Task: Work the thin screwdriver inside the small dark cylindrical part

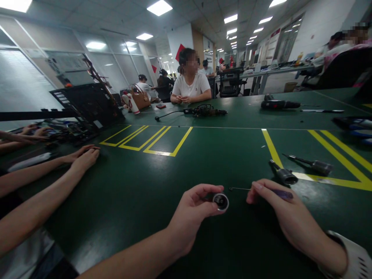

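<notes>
My left hand [193, 215] grips a round metal cup-shaped part [221, 202] between thumb and fingers, its open end with a dark inside facing me. My right hand [276, 207] is closed on a thin screwdriver [283, 194] with a purple handle. Its slim shaft points left toward the metal part, and a small dark piece [231, 189] sits at the tip. The tip and the metal part are slightly apart. Beyond my right hand lie a grey metal cylinder with a shaft [286, 176] and a similar one with a longer, pointed shaft [321, 167].
Yellow tape outlines [159, 153] mark the green table [221, 155]. A power drill [279, 104] and a tangle of cabled parts [203, 110] lie farther back. Another person's hands [84, 157] rest at left near a dark stand [87, 102]. Someone sits opposite.
</notes>
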`<state>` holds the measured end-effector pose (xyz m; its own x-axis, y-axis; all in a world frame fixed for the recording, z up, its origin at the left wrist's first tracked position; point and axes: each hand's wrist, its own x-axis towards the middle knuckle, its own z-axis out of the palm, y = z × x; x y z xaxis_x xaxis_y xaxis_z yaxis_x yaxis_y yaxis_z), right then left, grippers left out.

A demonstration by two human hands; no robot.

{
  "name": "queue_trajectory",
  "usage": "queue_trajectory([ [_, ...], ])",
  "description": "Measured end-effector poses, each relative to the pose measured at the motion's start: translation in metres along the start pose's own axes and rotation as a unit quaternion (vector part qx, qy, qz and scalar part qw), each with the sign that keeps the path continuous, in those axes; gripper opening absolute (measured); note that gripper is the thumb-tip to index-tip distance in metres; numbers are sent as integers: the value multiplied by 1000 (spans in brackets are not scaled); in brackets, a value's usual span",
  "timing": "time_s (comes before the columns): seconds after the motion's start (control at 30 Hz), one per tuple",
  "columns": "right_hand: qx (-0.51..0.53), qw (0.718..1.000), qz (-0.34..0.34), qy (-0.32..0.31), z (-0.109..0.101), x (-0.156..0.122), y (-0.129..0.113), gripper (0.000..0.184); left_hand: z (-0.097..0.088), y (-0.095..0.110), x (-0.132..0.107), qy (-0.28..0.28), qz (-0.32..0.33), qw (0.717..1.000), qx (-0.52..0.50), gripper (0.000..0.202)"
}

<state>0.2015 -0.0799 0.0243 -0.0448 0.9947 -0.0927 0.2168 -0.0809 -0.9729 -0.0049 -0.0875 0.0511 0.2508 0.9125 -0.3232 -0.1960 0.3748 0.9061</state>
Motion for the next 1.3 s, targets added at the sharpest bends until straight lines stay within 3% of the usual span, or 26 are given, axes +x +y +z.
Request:
queue_trajectory([
  [0.17, -24, 1000, 7, -9, 0, 0, 0, 40, 0, -1, 0, -4, -4, 1000, -13, 29],
  [0.37, -109, 994, -2, -2, 0, -3, -17, 44, 0, -2, -1, -2, -10, 1000, -14, 29],
  [0.47, -113, 993, 27, -19, -1, -6, -22, 46, 0, -1, -1, -3, -8, 1000, -13, 29],
  [0.63, 65, 996, 64, -5, 2, -5, -11, 40, 0, 0, -2, 2, -1, 1000, -18, 31],
  [0.73, 219, 974, 56, 8, 3, -7, -8, 36, 0, 0, -1, 12, -7, 1000, -18, 31],
  [0.83, 251, 967, -43, -2, 2, -17, -10, 35, 0, -1, 0, 21, 0, 1000, -8, 32],
  [0.97, 26, 977, -199, -64, 2, -35, -14, 27, 0, -3, -1, 22, 9, 1000, 3, 32],
  [1.1, -133, 939, -306, -85, 5, -43, -20, 18, -1, -5, -2, 12, 7, 1000, 15, 32],
  [1.3, -174, 895, -409, -36, 14, -38, -28, 16, 3, -5, -3, 34, 32, 998, 43, 24],
])
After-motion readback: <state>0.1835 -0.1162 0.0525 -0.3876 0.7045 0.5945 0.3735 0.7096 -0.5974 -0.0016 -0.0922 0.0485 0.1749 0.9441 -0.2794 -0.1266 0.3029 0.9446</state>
